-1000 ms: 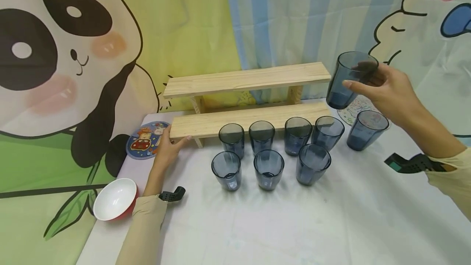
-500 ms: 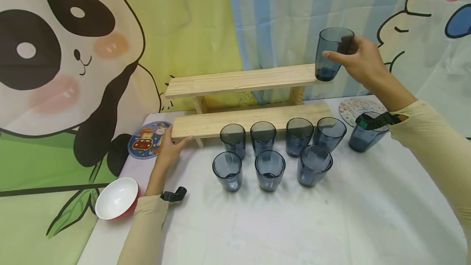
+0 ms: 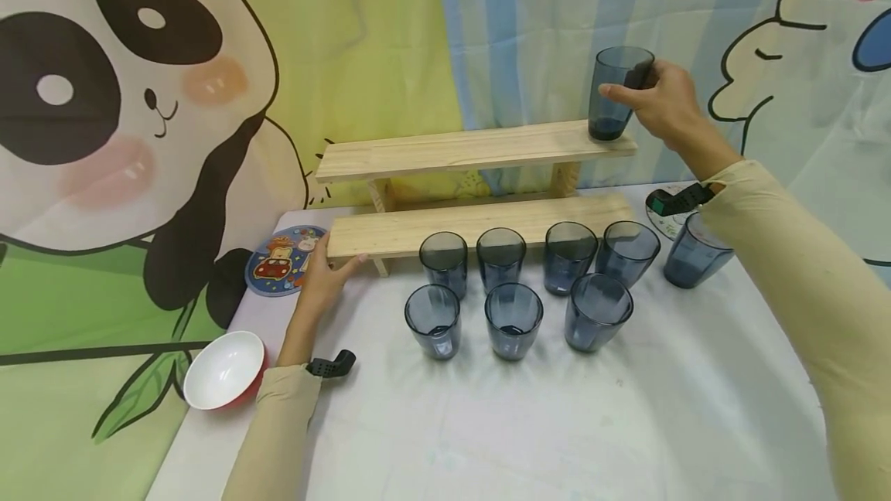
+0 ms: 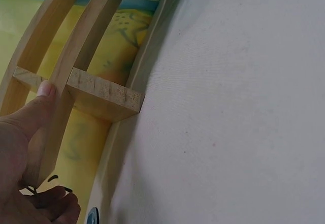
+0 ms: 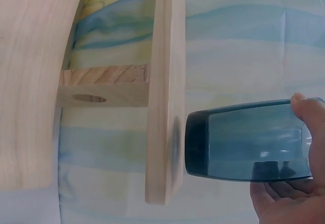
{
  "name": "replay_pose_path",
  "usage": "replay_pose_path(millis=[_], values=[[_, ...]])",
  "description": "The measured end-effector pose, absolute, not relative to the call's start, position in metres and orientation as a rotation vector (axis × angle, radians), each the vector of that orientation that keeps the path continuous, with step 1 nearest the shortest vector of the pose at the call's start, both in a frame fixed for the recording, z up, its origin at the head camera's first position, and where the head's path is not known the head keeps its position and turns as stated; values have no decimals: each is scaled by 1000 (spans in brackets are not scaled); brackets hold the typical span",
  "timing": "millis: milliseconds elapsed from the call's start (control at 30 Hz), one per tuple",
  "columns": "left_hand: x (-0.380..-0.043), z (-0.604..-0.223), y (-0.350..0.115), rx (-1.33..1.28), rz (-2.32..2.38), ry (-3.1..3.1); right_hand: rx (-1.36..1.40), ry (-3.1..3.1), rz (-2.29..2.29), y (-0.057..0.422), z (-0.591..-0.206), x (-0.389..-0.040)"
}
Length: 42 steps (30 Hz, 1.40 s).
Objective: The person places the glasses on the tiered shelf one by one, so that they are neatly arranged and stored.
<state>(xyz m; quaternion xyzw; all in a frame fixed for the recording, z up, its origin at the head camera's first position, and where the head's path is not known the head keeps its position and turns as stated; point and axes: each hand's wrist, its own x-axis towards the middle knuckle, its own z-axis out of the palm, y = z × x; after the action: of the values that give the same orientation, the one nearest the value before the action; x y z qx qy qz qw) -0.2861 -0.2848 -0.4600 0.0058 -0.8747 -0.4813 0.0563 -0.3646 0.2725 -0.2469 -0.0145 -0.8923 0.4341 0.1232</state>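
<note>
My right hand (image 3: 668,103) grips a blue-tinted drinking glass (image 3: 604,103) near its rim, thumb on the near side. The glass is upright over the right end of the upper board of a two-tier wooden shelf (image 3: 473,149). In the right wrist view, the base of the glass (image 5: 244,142) is right at the board (image 5: 165,82); whether they touch I cannot tell. At the lower board's left end, my left hand (image 3: 322,281) holds the wood. The left wrist view has its thumb (image 4: 45,88) on the board's edge, with the other fingers curled by the end.
Several matching glasses (image 3: 511,319) stand in front of the lower board, with one more glass (image 3: 696,250) farther right. A blue picture mat (image 3: 278,260) lies left of the shelf. At the table's left edge is a white bowl (image 3: 224,371). Printed curtains (image 3: 390,45) hang behind.
My right hand has carried the glass leftward and up from beside the shelf, then down to the upper board's right end. The left hand has stayed on the lower board.
</note>
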Motion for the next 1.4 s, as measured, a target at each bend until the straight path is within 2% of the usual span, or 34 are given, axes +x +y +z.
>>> replay_pose_path(millis=[500, 1400], values=[[-286, -458, -284, 25, -1438, -2655, -53, -2610, 1266, 271, -254, -378], [-283, -459, -285, 28, -1415, -2668, -29, -2651, 1198, 270, -254, -365]])
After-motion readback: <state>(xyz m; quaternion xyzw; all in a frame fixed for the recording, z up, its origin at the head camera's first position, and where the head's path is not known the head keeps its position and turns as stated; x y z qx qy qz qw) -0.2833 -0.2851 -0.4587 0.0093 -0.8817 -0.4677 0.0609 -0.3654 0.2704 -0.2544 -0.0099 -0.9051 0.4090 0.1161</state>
